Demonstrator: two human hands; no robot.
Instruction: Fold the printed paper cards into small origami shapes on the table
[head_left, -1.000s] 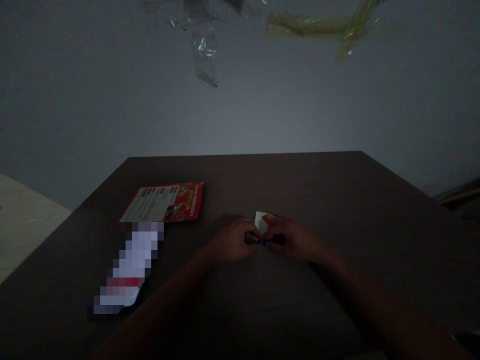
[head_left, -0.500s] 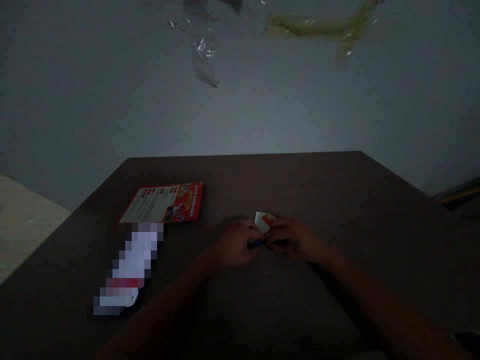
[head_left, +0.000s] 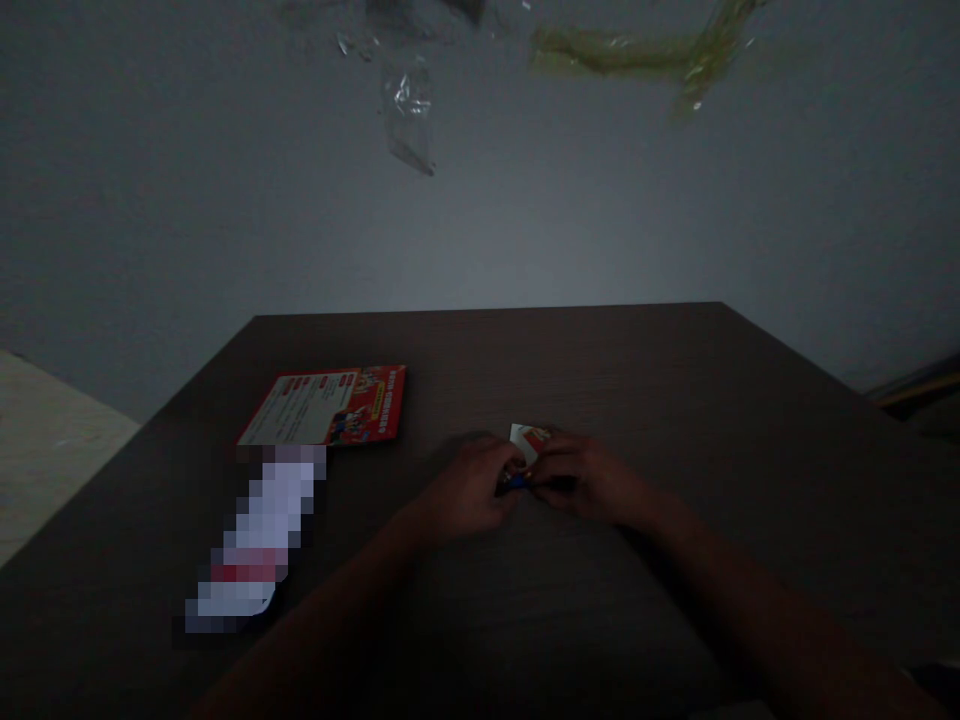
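Observation:
My left hand [head_left: 472, 487] and my right hand [head_left: 589, 478] meet low over the middle of the table, fingers closed. Between their fingertips is a small blue and dark piece [head_left: 517, 482], mostly covered, its kind too dim to make out. A small white and red card or paper packet [head_left: 529, 439] shows just behind the fingers. My right fingers overlap its edge. Whether they grip it, I cannot tell.
On the dark wooden table [head_left: 480, 350], a red and white printed card or booklet [head_left: 322, 407] lies at the left. Nearer me is a long pale object [head_left: 262, 530], blurred by pixels. A grey wall [head_left: 480, 220] with tape scraps rises behind the table.
Both hands stay in nearly the same place. The left fingers have shifted slightly around the small blue piece, which shows a little differently between the fingertips.

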